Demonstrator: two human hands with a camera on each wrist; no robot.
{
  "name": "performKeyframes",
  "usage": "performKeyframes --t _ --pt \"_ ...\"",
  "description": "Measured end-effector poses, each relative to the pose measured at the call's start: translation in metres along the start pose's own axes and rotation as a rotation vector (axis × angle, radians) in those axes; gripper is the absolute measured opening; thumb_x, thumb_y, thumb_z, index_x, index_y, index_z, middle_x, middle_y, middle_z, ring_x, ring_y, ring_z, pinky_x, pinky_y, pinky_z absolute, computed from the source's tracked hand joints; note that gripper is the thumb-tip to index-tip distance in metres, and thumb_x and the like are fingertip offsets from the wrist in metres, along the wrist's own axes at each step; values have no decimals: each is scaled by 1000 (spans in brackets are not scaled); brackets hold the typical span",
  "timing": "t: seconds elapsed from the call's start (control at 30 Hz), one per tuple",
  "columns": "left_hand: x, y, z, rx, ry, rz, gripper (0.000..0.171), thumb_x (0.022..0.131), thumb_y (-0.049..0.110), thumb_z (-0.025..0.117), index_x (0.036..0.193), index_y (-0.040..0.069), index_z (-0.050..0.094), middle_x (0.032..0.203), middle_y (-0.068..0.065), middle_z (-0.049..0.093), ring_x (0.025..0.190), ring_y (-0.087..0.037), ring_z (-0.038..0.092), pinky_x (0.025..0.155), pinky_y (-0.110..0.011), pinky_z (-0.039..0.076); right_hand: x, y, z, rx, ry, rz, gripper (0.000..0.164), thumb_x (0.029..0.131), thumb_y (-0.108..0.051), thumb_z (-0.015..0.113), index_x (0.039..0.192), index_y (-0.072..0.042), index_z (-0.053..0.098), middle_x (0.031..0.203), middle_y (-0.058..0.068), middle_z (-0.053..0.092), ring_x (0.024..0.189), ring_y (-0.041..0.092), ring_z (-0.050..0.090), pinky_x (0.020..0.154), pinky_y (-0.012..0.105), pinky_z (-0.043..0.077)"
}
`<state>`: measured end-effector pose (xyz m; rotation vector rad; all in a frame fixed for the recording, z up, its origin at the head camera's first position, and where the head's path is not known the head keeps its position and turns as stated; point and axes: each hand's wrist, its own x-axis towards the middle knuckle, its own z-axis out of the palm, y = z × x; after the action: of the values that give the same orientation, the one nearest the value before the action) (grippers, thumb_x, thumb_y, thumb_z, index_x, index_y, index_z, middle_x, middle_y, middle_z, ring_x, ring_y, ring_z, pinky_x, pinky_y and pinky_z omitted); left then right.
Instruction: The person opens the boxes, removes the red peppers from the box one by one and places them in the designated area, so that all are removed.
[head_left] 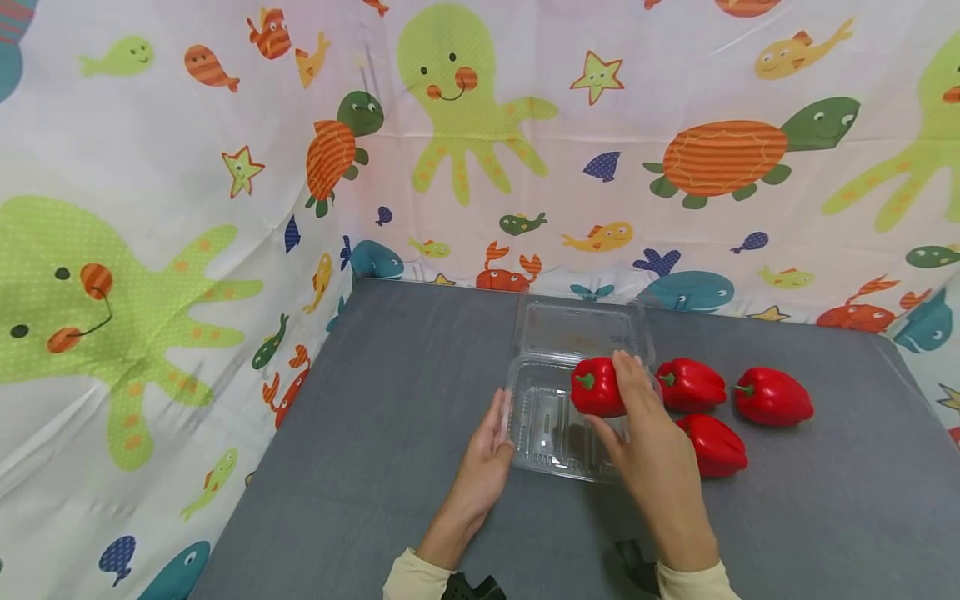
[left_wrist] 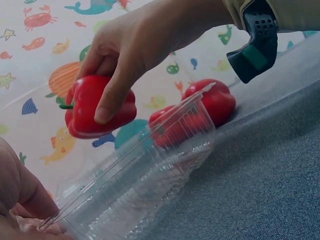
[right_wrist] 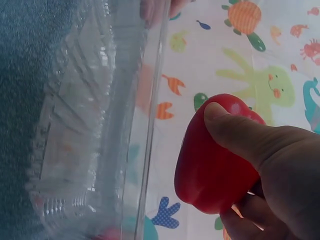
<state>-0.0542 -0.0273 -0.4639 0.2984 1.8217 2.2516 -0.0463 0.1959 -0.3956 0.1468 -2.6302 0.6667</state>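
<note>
A red bell pepper (head_left: 597,387) with a green stem is in my right hand (head_left: 660,454), gripped between thumb and fingers. It hangs over the open clear plastic container (head_left: 547,417), apart from its floor in the left wrist view. The container's lid (head_left: 581,327) lies folded back behind the base. My left hand (head_left: 483,467) holds the container's left rim; the thumb (left_wrist: 37,195) lies at that rim in the left wrist view. In the right wrist view, the thumb presses the side of the held pepper (right_wrist: 215,165). No pepper shows inside the base.
Three more red bell peppers rest on the grey table (head_left: 360,467) right of the container: a near one (head_left: 714,446), one behind it (head_left: 692,385) and one farther right (head_left: 774,397). A curtain (head_left: 540,225) printed with sea animals borders the table's back and left.
</note>
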Motion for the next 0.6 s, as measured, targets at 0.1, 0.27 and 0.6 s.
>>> performKeyframes --t 0.1,0.27,0.6 --pt "0 -1 -1 3 -1 10 79 99 -17 30 169 3 -2 178 -7 6 163 -17 4 129 -34 6 -1 2 -4 -1 18 7 113 70 -15 100 165 -14 38 159 19 50 142 45 51 88 63 58" --pt "0 -1 -1 5 -10 12 79 100 -16 30 169 4 -2 178 -7 5 163 -17 3 129 -34 6 -3 7 -13 2 38 28 114 69 -14 100 165 -15 39 160 18 50 143 45 50 90 66 56" --pt "-1 2 1 -6 -2 5 78 100 -16 30 168 2 -3 178 -6 4 162 -16 3 129 -33 7 -6 18 -20 -5 44 56 115 70 -12 99 167 -18 36 162 16 47 147 43 46 92 66 56"
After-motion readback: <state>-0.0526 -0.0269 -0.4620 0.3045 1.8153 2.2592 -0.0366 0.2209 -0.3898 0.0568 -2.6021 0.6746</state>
